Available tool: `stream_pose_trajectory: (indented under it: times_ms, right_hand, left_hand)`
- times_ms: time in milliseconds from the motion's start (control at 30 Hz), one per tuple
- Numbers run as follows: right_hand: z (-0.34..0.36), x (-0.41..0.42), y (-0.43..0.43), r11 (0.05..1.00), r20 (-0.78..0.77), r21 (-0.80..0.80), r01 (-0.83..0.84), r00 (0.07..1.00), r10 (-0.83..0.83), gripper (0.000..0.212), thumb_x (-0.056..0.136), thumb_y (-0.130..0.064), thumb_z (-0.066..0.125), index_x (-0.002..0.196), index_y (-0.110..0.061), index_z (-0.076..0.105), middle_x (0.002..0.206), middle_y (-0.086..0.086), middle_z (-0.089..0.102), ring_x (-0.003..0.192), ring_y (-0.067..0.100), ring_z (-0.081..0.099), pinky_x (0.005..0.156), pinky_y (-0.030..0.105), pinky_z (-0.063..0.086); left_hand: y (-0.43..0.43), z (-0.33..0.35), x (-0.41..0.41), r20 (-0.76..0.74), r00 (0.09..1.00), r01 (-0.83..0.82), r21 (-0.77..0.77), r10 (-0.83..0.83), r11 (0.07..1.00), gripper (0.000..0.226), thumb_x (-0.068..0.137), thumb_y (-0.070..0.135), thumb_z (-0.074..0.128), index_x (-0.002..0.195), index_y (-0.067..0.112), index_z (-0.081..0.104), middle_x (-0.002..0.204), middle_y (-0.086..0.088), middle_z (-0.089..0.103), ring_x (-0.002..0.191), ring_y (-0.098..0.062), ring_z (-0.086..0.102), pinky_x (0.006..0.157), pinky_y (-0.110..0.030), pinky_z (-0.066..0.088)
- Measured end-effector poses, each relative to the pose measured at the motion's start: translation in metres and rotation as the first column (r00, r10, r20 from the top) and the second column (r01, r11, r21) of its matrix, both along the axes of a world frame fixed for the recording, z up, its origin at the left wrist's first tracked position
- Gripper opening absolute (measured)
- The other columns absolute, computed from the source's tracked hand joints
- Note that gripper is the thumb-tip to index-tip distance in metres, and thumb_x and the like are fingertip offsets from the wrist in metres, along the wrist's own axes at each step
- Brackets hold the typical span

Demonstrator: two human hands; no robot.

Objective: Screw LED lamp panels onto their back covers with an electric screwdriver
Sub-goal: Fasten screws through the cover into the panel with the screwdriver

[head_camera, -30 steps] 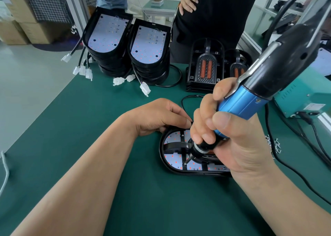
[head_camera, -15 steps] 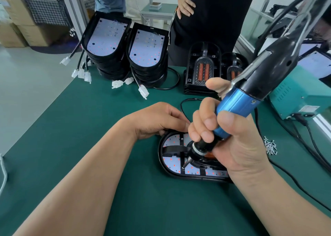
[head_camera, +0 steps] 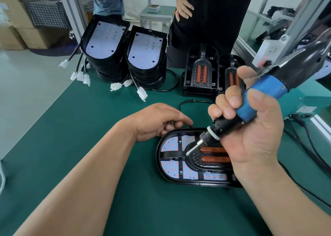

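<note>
Lamp panel in back cover (head_camera: 172,167) lies flat on green table (head_camera: 89,146), long axis running left to right. Right hand (head_camera: 254,128) wraps around electric screwdriver (head_camera: 259,98) directly above it, bit slanting down-left, tip at black centre frame; contact unclear. Left hand (head_camera: 154,121) curled at far-left rim, pinching what look like small screws (head_camera: 171,122)

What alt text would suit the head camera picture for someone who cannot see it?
A right hand grips a blue electric screwdriver, tip aimed at a black lamp assembly on a green table. The left hand, holding screws, rests at the lamp's far edge. Stacked lamp panels stand behind.
</note>
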State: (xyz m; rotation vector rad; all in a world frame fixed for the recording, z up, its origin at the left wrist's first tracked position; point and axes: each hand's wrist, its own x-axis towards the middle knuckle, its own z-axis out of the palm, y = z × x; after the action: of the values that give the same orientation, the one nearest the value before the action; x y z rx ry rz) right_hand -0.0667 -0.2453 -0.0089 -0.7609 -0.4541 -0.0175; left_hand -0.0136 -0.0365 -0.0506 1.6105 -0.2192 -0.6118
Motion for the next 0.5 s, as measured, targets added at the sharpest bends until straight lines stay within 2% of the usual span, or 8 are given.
stream_pose_trajectory:
  times_ms: [67,133,367,500]
  right_hand:
    - [0.002,0.005,-0.007,0.997,-0.048,0.029,0.072,0.996,-0.071,0.027,0.093,-0.014,0.050,0.118,-0.017,0.060,0.075,-0.001,0.048,0.060,0.013,0.045,0.068,0.030,0.048]
    - [0.002,0.009,-0.013,0.991,-0.078,0.060,0.120,0.990,-0.115,0.024,0.099,-0.016,0.044,0.117,-0.017,0.060,0.077,-0.001,0.049,0.063,0.013,0.045,0.070,0.030,0.049]
    - [-0.001,0.024,-0.030,0.957,-0.164,0.134,0.257,0.958,-0.234,0.015,0.104,-0.015,0.048,0.114,-0.015,0.059,0.080,0.000,0.050,0.067,0.014,0.048,0.073,0.031,0.050]
    - [-0.004,0.033,-0.039,0.925,-0.237,0.181,0.335,0.927,-0.289,0.011,0.104,-0.015,0.053,0.113,-0.014,0.058,0.080,0.001,0.052,0.066,0.015,0.051,0.074,0.032,0.052]
  left_hand:
    - [-0.001,-0.002,0.001,-0.035,0.999,-0.033,-0.047,0.032,0.998,0.028,0.107,0.011,0.053,0.116,-0.001,0.077,0.079,0.004,0.060,0.058,-0.004,0.041,0.050,-0.014,0.031]
    - [-0.002,-0.004,0.001,-0.049,0.998,-0.049,-0.103,0.044,0.993,0.027,0.108,0.008,0.052,0.116,-0.001,0.076,0.081,0.003,0.062,0.058,-0.003,0.042,0.049,-0.012,0.033]
    - [-0.011,-0.008,0.001,-0.068,0.995,-0.088,-0.208,0.075,0.974,0.015,0.107,0.007,0.053,0.108,0.002,0.066,0.077,0.001,0.063,0.053,-0.002,0.038,0.043,-0.012,0.029]
    - [-0.013,-0.009,0.003,-0.108,0.991,-0.104,-0.246,0.079,0.964,0.015,0.104,0.013,0.057,0.104,0.003,0.068,0.077,0.001,0.062,0.051,-0.002,0.038,0.043,-0.012,0.029]
